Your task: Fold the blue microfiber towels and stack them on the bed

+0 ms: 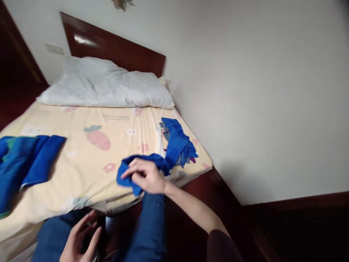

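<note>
My right hand (147,176) is at the bed's near edge, its fingers bent onto a bright blue cloth garment (156,157) and closed on it. The garment lies crumpled under and around the hand, and its exact kind is hard to make out. It reaches right to a heap of blue cloth (177,136) with grey and purple bits showing at its edges. My left hand (81,238) hovers low over my lap, holding nothing, its fingers apart and slightly curled.
At the left, blue cloths with green edging (27,158) lie on the patterned yellow sheet (79,156). White pillows (109,83) lean at the dark wooden headboard (114,45). A bare wall (259,102) rises right of the bed. My knees touch or nearly touch its front edge.
</note>
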`<state>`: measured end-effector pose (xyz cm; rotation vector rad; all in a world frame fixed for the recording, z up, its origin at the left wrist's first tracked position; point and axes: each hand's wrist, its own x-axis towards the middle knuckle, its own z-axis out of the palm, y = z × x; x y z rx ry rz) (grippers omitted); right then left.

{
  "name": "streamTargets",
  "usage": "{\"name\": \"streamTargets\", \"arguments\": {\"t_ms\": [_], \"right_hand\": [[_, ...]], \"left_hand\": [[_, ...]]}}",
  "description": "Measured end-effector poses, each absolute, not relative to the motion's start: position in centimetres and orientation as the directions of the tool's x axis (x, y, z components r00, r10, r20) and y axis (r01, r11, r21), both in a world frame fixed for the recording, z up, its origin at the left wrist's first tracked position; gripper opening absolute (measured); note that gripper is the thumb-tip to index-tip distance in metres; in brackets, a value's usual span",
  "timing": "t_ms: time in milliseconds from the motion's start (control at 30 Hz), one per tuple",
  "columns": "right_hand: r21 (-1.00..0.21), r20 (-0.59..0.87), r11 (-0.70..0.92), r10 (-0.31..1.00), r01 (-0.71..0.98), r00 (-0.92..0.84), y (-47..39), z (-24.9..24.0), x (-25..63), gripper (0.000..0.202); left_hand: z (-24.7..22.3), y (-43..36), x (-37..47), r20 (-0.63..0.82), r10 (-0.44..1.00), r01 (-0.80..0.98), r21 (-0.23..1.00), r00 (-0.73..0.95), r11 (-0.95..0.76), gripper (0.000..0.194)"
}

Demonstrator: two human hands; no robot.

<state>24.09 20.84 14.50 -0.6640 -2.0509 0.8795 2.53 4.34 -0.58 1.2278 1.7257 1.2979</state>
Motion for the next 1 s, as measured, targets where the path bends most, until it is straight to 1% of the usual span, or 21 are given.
{"name": "streamTargets", "arguments": {"t_ms": [33,100,167,200,267,333,400,467,533,633,700,767,800,833,900,933,1000], "right_hand": [[-0.797,0.383,0.592,0.649,0.121,-0.658,18.4,13.2,22.1,0.03],[-0.823,0.25,0.558,0.527,0.109,-0.812,14.4,10.7,19.2,0.034],[-0.833,0.164,0.541,0.435,0.112,-0.886,11.4,8.8,17.6,0.039],[-0.846,0.143,0.523,0.416,0.107,-0.898,10.2,8.1,17.1,0.04],[-0.891,0.113,0.442,0.445,0.108,-0.888,8.6,7.4,16.8,0.039],[-0.95,0.046,0.283,0.545,0.132,-0.837,7.4,7.1,17.0,0.031],[-0.979,-0.083,0.095,0.625,0.181,-0.776,6.6,6.8,17.7,0.026],[-0.968,-0.205,-0.027,0.651,0.248,-0.731,5.8,6.4,18.7,0.03],[-0.936,-0.285,-0.035,0.655,0.349,-0.7,5.0,6.0,20.2,0.035],[-0.832,-0.361,0.073,0.68,0.55,-0.638,3.8,5.6,23.0,0.042],[-0.721,-0.459,0.124,0.651,0.682,-0.605,2.8,5.5,24.8,0.049],[-0.624,-0.581,0.139,0.576,0.769,-0.575,1.5,5.5,26.2,0.052],[-0.595,-0.62,0.141,0.545,0.791,-0.564,0.8,5.4,26.8,0.048],[-0.582,-0.638,0.146,0.528,0.8,-0.56,0.1,5.2,27.3,0.04],[-0.581,-0.628,0.17,0.528,0.796,-0.571,-1.5,4.5,28.1,0.016],[-0.584,-0.612,0.185,0.539,0.79,-0.578,-2.2,3.9,28.5,0.011],[-0.583,-0.576,0.206,0.577,0.786,-0.579,-3.6,2.4,29.4,0.014]], "left_hand": [[0.1,4.2,1.6,0.094,0.933,0.301,0.953,-0.348,0.017,0.06],[1.7,3.7,-0.2,0.184,0.954,0.357,0.93,-0.237,-0.091,0.053],[3.2,2.7,-1.7,0.206,0.976,0.403,0.901,-0.074,-0.159,0.038],[3.7,2.0,-2.3,0.19,0.982,0.416,0.893,-0.006,-0.17,0.033],[4.4,0.5,-3.0,0.124,0.99,0.431,0.891,0.066,-0.14,0.03],[4.5,-1.1,-3.3,0.017,0.992,0.444,0.893,0.126,-0.072,0.031],[4.0,-2.5,-3.7,-0.099,0.968,0.47,0.882,0.23,-0.021,0.03],[3.3,-3.6,-4.4,-0.182,0.923,0.525,0.85,0.338,-0.025,0.029],[2.6,-4.5,-5.6,-0.219,0.892,0.611,0.787,0.396,-0.078,0.026],[2.0,-6.1,-8.3,-0.216,0.905,0.759,0.632,0.367,-0.157,0.017],[2.4,-7.3,-10.5,-0.152,0.938,0.828,0.529,0.31,-0.188,0.014],[3.2,-8.6,-12.8,-0.029,0.962,0.869,0.436,0.272,-0.233,0.016],[3.8,-9.2,-13.9,0.05,0.964,0.885,0.384,0.262,-0.261,0.019],[4.5,-9.7,-15.1,0.129,0.958,0.902,0.324,0.255,-0.284,0.021],[5.8,-10.7,-17.5,0.263,0.934,0.933,0.201,0.242,-0.299,0.021],[6.4,-11.1,-18.7,0.307,0.923,0.946,0.148,0.232,-0.288,0.02],[7.3,-11.8,-21.2,0.35,0.916,0.97,0.071,0.194,-0.233,0.019]]}}
